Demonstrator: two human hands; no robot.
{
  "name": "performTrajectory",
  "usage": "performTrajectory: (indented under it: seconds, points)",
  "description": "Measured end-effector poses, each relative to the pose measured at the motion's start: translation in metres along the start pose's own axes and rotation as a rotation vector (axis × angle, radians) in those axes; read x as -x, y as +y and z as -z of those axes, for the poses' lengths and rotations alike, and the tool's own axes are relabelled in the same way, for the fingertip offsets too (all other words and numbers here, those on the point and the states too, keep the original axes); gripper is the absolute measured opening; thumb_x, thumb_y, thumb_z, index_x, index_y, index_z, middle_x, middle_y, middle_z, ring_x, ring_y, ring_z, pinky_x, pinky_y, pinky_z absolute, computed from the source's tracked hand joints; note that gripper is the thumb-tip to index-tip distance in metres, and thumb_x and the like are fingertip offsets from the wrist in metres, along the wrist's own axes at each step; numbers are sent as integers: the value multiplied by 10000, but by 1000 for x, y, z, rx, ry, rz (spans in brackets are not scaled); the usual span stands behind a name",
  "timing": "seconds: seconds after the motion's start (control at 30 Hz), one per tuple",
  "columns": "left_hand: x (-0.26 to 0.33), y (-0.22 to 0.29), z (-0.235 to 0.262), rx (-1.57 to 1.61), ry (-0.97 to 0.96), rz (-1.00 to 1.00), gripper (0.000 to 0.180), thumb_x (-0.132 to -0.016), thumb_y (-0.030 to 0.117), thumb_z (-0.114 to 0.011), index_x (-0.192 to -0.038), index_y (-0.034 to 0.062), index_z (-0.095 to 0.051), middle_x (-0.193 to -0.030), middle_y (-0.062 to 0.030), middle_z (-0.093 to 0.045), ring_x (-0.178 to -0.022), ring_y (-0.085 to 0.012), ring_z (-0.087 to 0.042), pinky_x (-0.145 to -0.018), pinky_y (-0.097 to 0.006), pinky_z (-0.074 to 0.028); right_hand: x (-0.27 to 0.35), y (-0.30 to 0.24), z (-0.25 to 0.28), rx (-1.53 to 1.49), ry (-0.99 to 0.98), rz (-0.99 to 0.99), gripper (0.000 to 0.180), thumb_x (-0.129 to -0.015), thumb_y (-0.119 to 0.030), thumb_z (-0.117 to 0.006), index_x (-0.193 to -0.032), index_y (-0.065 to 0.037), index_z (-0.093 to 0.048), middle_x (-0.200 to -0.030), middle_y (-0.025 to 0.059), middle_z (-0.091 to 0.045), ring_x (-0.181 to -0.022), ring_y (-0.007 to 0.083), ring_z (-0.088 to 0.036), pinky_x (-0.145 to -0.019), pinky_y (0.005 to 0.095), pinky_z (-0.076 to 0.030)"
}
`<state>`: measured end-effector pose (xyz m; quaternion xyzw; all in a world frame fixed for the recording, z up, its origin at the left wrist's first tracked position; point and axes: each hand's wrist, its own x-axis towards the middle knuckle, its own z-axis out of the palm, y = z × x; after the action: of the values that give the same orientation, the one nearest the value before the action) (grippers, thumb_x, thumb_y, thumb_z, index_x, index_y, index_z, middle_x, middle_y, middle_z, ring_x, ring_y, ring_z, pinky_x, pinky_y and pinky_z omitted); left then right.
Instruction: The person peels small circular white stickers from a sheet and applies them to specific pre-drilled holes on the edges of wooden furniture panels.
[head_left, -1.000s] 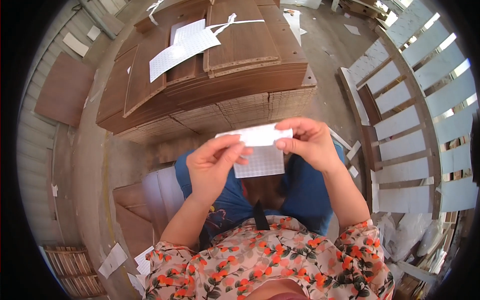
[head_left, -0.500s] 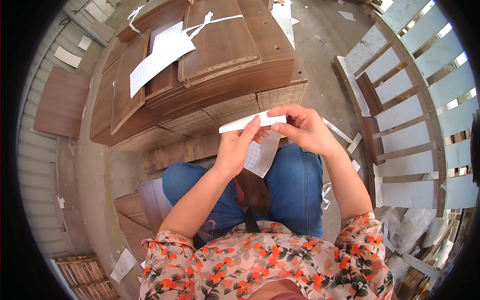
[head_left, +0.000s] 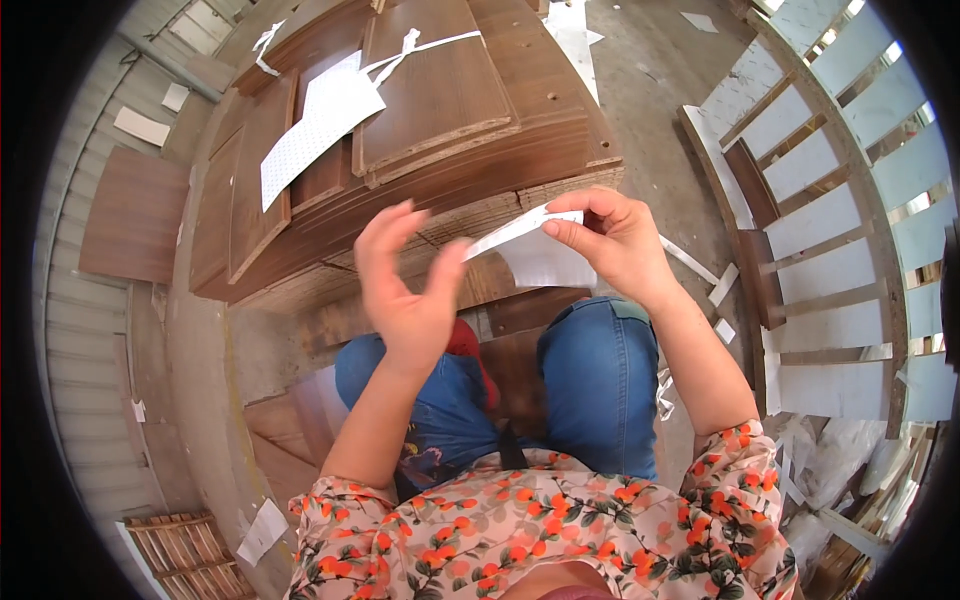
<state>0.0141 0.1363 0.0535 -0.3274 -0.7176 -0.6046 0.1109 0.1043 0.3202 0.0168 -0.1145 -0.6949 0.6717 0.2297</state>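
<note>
Between thumb and fingers my right hand (head_left: 630, 248) pinches a white sheet of paper (head_left: 548, 262). Its upper edge is folded or curled into a narrow strip that slants down to the left, and the rest hangs below, above my knees. My left hand (head_left: 402, 300) is open and slightly blurred, its fingers spread apart. Its thumb tip is at the strip's left end; whether they touch I cannot tell. Ahead of both hands stands a stack of brown wood-grain boards (head_left: 555, 138), with another white dotted sheet (head_left: 318, 122) lying on top.
White string (head_left: 408, 46) ties the upper boards. To the right is a slatted wood frame with pale panels (head_left: 825, 300), with plastic wrapping (head_left: 835, 455) near it. A brown panel (head_left: 135, 215) leans on the left wall. Paper scraps (head_left: 264, 530) and strips lie on the floor.
My left hand has opened and moved left, off the paper's strip. My right hand keeps its pinch on the sheet, whose hanging part has swung up and right.
</note>
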Motion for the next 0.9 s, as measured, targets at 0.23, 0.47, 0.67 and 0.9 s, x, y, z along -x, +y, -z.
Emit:
performTrajectory:
  seconds: [0.23,0.47,0.67,0.9]
  points:
    - [-15,-10,9,-267,-482,-209,306,-731,233,-721,-978,63,-661,-988,-84,-634,-1020,-261,-546,-903,-379,-364,5,-26,-21,97,-93,41,147,-775,-97,-705,-901,-29,-669,-804,20,-590,-661,66,-507,-595,225,-424]
    - [-13,-9,25,99,-486,66,231,-753,186,-711,-922,32,-675,-871,-125,-658,-839,-253,-612,-754,-339,-464,2,-48,-33,309,-192,65,142,-768,-113,-702,-870,-21,-666,-737,36,-576,-622,87,-506,-566,241,-423]
    - [-14,-16,46,20,-592,147,150,-800,110,-678,-906,5,-669,-827,-84,-656,-787,-149,-591,-716,-278,-457,-3,-67,-44,430,-317,39,134,-774,-131,-699,-827,-16,-656,-592,36,-553,-533,91,-495,-493,262,-402]
    - [-22,-22,63,142,-656,404,149,-836,119,-658,-904,-13,-660,-791,-18,-641,-724,-61,-546,-648,-223,-446,-16,-66,-54,480,-413,196,124,-786,-123,-695,-805,-5,-661,-620,67,-573,-542,109,-492,-498,258,-390]
